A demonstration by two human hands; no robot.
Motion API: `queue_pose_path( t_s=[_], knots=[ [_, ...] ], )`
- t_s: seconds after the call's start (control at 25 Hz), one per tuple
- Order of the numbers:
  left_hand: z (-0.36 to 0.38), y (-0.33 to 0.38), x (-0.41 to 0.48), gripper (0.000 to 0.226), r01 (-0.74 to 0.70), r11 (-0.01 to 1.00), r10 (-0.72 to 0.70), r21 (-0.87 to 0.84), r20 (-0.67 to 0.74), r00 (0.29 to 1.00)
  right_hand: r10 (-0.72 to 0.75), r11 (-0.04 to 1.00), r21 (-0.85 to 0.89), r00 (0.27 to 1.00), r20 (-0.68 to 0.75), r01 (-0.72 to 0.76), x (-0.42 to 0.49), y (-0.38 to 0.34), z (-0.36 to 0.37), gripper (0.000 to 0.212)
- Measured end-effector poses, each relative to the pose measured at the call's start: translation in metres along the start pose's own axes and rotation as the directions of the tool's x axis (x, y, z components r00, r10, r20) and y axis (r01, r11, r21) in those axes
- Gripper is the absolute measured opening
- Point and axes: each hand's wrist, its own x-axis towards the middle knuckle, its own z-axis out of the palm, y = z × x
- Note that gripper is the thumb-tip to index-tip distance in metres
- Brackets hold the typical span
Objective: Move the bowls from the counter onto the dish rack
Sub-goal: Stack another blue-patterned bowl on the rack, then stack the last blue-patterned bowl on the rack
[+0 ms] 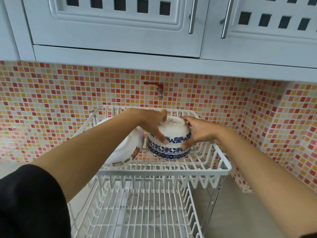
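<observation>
A white bowl with a blue flower band [173, 133] sits upside down on another upturned blue-patterned bowl [167, 152] in the upper tier of the white wire dish rack [164, 171]. My left hand [152, 124] grips the top bowl's left side, thumb on its wall. My right hand [197, 132] holds its right side, thumb on the rim. A white bowl with orange flower prints [125, 152] leans on its edge at the rack's left, partly behind my left forearm.
The rack's lower tier [137, 212] holds nothing I can see. White cupboards [120, 23] hang low overhead. A red tap [157, 87] juts from the mosaic-tiled wall behind the rack. Grey counter [231, 212] lies to the right.
</observation>
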Motion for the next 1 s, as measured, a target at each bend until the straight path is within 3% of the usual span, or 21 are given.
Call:
queue_pose_path(
  t_s=[0.08,0.24,0.36,0.52,0.8,0.92,1.0],
  knots=[
    [-0.008,-0.002,-0.009,0.084,-0.046,0.999,0.046,0.009,-0.071,0.996,-0.018,0.998,-0.065,1.000,-0.008,0.017,-0.004,-0.009,-0.007,0.115],
    [-0.028,-0.033,-0.050,0.051,-0.101,0.991,0.122,0.086,-0.281,0.952,-0.186,0.977,-0.139,0.964,-0.191,0.161,-0.002,-0.062,-0.009,0.081],
    [-0.028,-0.080,-0.089,0.045,-0.035,0.999,0.031,-0.007,-0.334,0.942,-0.299,0.947,-0.194,0.925,-0.232,0.258,0.016,-0.122,0.009,0.058],
    [-0.012,-0.176,-0.153,0.045,0.122,0.987,-0.150,-0.102,-0.349,0.925,-0.372,0.918,-0.215,0.909,-0.186,0.332,0.061,-0.223,0.045,0.048],
    [0.031,-0.353,-0.210,0.042,0.414,0.885,-0.456,-0.211,-0.226,0.861,-0.023,0.976,-0.217,0.997,-0.067,0.008,0.177,-0.390,0.134,0.047],
    [0.082,-0.409,-0.224,0.041,0.485,0.846,-0.520,-0.222,-0.138,0.843,0.094,0.982,-0.174,0.990,0.101,-0.075,0.223,-0.418,0.217,0.047],
    [0.126,-0.442,-0.229,0.044,0.535,0.807,-0.558,-0.251,-0.028,0.829,0.187,0.979,-0.107,0.972,0.139,-0.173,0.242,-0.411,0.277,0.046]
  ],
)
